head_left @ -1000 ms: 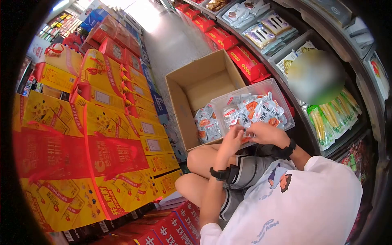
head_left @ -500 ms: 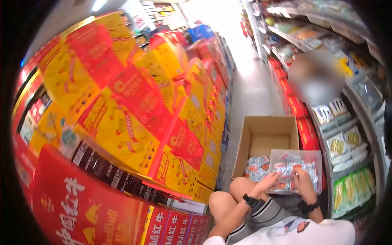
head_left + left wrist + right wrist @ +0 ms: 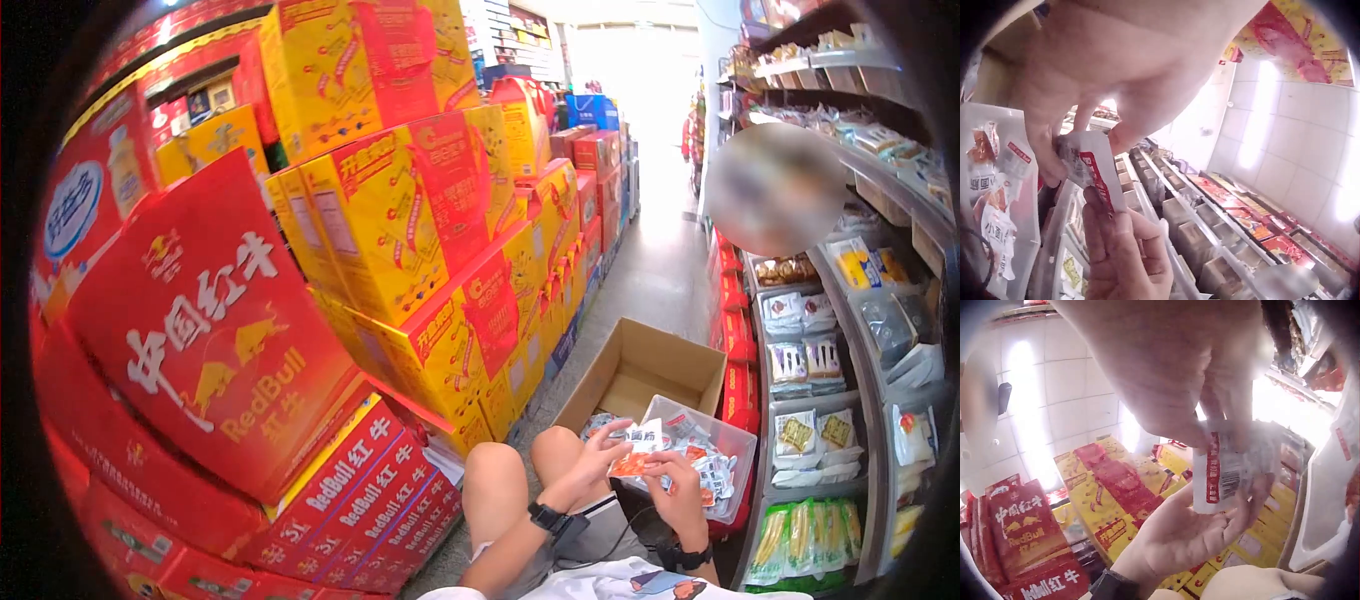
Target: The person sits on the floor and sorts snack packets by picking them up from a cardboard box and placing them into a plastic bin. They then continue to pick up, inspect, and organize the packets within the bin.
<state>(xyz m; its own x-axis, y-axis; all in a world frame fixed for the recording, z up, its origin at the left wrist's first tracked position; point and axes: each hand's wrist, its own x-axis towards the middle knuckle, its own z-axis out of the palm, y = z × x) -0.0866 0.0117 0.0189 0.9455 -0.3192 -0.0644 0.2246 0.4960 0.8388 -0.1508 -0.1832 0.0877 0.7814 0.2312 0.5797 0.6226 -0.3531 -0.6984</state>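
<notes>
Both hands hold one small white snack packet [image 3: 637,447] with a red-orange picture, raised over a clear plastic bin [image 3: 742,462]. My left hand [image 3: 592,462] grips its left side, and my right hand [image 3: 677,492] pinches the lower right. From the left wrist, the packet [image 3: 1102,165] shows a red printed strip, with the right hand's fingers on its lower end. The right wrist view shows a barcode on the packet [image 3: 1232,472], with the left palm [image 3: 1191,534] beneath it. More such packets [image 3: 715,470] lie in the bin.
An open cardboard box [image 3: 660,370] stands behind the bin, with packets inside it. Shelves of bagged food [image 3: 815,440] rise at the right. Stacked yellow gift boxes [image 3: 400,220] and red drink cartons [image 3: 220,340] line the left. A grey aisle floor [image 3: 650,270] runs ahead.
The head view has swung up and left, bringing the red cartons into view. Earlier both hands were low over the packets in the bin; now a packet is held up between them.
</notes>
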